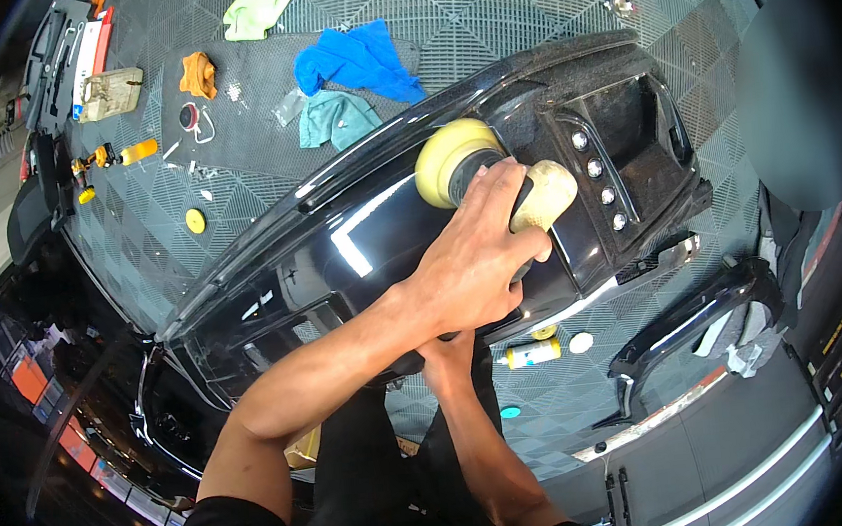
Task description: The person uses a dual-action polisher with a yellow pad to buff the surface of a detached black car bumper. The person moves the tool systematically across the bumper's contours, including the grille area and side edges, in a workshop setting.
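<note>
My left hand [484, 243] is closed round a polisher with a round yellow foam pad [452, 157] at its far side. Its pale yellow, worn-looking body [546, 194] shows to the right of my fingers. The pad rests against a large glossy black car panel [379, 232], which lies across in front of me. The panel's right end is dark and speckled, with several shiny round fittings [595, 167]. My right hand [448, 350] is at the panel's near edge, partly beneath my left wrist. Its fingers look bent, and what they grip is hidden.
Beyond the panel, blue [361, 60], teal [337, 118], orange and green cloths lie on the tiled floor and dark mat. A yellow bottle [532, 354] is on the near side. A curved black car part [697, 315] sits at right, below a blurred shape.
</note>
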Motion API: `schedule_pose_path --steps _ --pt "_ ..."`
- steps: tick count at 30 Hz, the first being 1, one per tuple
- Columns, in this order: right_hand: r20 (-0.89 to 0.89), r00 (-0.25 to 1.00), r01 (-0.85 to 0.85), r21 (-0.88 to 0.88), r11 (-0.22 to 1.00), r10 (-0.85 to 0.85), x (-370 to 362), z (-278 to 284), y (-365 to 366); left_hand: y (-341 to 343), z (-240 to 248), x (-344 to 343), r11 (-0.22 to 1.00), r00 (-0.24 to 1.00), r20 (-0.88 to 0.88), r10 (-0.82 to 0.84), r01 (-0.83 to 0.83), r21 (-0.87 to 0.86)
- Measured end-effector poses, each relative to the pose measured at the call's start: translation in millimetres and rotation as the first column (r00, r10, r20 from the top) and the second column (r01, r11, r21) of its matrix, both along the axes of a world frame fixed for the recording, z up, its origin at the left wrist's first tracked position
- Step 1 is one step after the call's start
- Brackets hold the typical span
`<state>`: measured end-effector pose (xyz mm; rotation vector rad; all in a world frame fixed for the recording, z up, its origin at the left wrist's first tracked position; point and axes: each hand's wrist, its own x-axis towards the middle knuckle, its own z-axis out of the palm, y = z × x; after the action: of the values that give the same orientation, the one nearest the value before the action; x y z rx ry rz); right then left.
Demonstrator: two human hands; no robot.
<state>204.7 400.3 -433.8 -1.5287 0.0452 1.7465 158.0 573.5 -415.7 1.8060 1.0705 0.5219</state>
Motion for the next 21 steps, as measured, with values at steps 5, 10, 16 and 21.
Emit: schedule_pose_path --steps 5,10,16,21 --pt "0.052 0.995 -0.088 -0.014 0.996 0.089 2 10 0 0 5 -4 0.999 0.999 0.044 0.012 -0.010 -0.050" --pt "0.280 0.937 -0.220 0.013 0.975 0.208 21 55 -4 -17 6 -6 0.980 0.964 0.212 0.158 -0.127 -0.152" --pt "0.295 0.882 -0.370 -0.049 0.928 0.367 56 69 -14 -34 -4 -6 0.908 0.867 0.340 0.365 -0.250 -0.336" --pt "0.222 0.858 -0.451 -0.105 0.886 0.463 66 62 13 -23 -25 -13 0.863 0.804 0.351 0.479 -0.359 -0.354"
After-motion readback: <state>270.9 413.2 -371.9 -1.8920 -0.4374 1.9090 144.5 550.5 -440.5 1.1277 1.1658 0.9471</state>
